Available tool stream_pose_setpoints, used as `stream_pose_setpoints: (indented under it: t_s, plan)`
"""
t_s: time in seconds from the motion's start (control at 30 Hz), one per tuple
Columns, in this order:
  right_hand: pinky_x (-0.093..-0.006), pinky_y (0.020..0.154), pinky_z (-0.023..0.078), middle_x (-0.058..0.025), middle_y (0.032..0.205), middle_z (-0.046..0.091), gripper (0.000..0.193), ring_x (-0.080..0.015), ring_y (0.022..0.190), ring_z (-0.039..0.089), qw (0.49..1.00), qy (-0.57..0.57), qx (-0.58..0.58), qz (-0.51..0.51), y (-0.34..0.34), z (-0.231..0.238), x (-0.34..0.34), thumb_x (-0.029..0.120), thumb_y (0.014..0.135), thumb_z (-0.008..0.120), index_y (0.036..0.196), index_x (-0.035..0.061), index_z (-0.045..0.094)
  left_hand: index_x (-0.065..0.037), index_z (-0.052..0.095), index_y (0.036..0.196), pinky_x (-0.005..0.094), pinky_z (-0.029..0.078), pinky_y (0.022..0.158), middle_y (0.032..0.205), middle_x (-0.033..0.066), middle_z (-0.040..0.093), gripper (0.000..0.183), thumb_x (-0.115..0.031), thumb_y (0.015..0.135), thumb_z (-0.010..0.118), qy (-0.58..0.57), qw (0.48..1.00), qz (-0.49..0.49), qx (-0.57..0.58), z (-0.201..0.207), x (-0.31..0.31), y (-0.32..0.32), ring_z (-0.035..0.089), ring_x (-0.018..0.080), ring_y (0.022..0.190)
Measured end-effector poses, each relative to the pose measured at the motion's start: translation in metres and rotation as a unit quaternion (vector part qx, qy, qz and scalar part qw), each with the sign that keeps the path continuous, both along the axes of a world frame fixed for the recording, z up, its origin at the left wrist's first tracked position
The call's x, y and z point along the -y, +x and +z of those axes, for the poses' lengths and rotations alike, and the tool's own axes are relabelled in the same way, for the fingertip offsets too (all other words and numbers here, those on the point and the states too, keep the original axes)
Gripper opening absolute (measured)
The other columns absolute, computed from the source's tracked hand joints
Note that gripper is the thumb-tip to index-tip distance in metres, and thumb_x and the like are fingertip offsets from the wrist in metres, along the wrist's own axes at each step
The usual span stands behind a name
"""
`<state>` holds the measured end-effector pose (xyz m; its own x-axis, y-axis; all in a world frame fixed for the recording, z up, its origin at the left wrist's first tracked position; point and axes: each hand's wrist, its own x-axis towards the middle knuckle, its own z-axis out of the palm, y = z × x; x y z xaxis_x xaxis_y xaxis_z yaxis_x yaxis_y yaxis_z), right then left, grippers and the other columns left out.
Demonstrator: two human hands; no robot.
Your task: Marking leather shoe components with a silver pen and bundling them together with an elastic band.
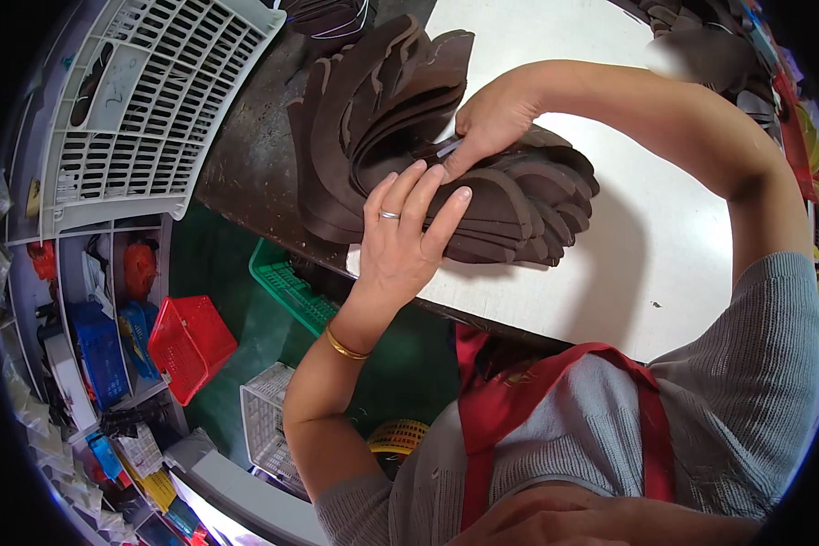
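Observation:
A thick stack of dark brown curved pieces (510, 205), leather-like and layered, lies fanned out on the white board of the table. My left hand (408, 223), with a ring on one finger, rests on the near edge of the stack with its fingers stretched out. Beyond it my right hand (499, 114) is closed, its thumb and fingers pointing down into the hollow of the curve. A short pale strip (448, 147) shows by its fingertips; I cannot tell what it is. The fingertips are partly hidden.
A pale plastic crate (168, 96) stands at the table's left end. Below the near edge are a green basket (291, 287), a red basket (191, 346) and a white crate (268, 414). Shelves (109, 273) with bags line the left. More dark pieces (710, 55) lie far right.

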<state>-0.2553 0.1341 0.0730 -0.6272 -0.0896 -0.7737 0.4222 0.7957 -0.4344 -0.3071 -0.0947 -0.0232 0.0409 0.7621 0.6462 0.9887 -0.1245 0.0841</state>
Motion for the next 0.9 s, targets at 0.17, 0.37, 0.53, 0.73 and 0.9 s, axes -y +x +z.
stream_pose_setpoints:
  t_s: [0.17,0.37,0.53,0.73,0.9]
  plan:
    - [-0.0313,0.072,0.053,-0.0147,0.103,0.073,0.079,-0.0224,0.092,0.069,0.993,-0.092,0.027,-0.064,0.012,-0.009,-0.007,0.069,0.085,0.063,0.112,-0.0048,0.072,-0.018,0.049,0.141,0.0469,0.045,0.103,0.136,0.0128,0.054,0.06,-0.002,0.085,0.064,0.007,1.0,-0.004,0.004,0.001,-0.001,0.001,0.058,0.0306,0.124]
    - [-0.029,0.073,0.05,-0.0103,0.111,0.071,0.07,-0.0161,0.097,0.066,0.921,-0.276,0.086,-0.262,0.028,-0.005,0.007,0.064,0.082,0.07,0.121,0.0053,0.071,-0.017,0.049,0.139,0.0463,0.046,0.102,0.133,0.0136,0.057,0.057,-0.001,0.086,0.064,0.036,0.999,-0.002,0.016,-0.002,-0.001,-0.003,0.059,0.0302,0.122]
    - [-0.034,0.089,0.049,-0.0154,0.124,0.066,0.081,-0.0225,0.111,0.062,0.972,-0.163,0.078,-0.151,0.018,0.001,0.008,0.071,0.083,0.062,0.129,0.0042,0.066,-0.018,0.049,0.137,0.0465,0.047,0.102,0.131,0.0133,0.057,0.054,-0.004,0.088,0.065,0.046,0.999,-0.005,0.019,-0.006,-0.003,-0.004,0.06,0.0303,0.121]
    - [-0.0367,0.094,0.048,-0.0242,0.126,0.064,0.1,-0.0315,0.116,0.061,0.991,-0.088,0.043,-0.094,0.023,0.004,0.016,0.077,0.082,0.058,0.133,-0.0089,0.059,-0.019,0.05,0.137,0.0471,0.047,0.102,0.131,0.0133,0.057,0.052,-0.006,0.089,0.066,0.062,0.997,-0.029,0.021,-0.005,0.0,-0.006,0.06,0.031,0.121]
    - [-0.0343,0.097,0.05,-0.0148,0.126,0.067,0.072,-0.0227,0.113,0.063,0.894,-0.313,0.048,-0.318,0.05,-0.032,0.017,0.057,0.088,0.068,0.134,0.0024,0.061,-0.017,0.051,0.136,0.0466,0.048,0.101,0.132,0.0138,0.058,0.051,-0.005,0.089,0.065,0.07,0.996,-0.042,0.042,-0.003,0.001,-0.009,0.06,0.0314,0.121]
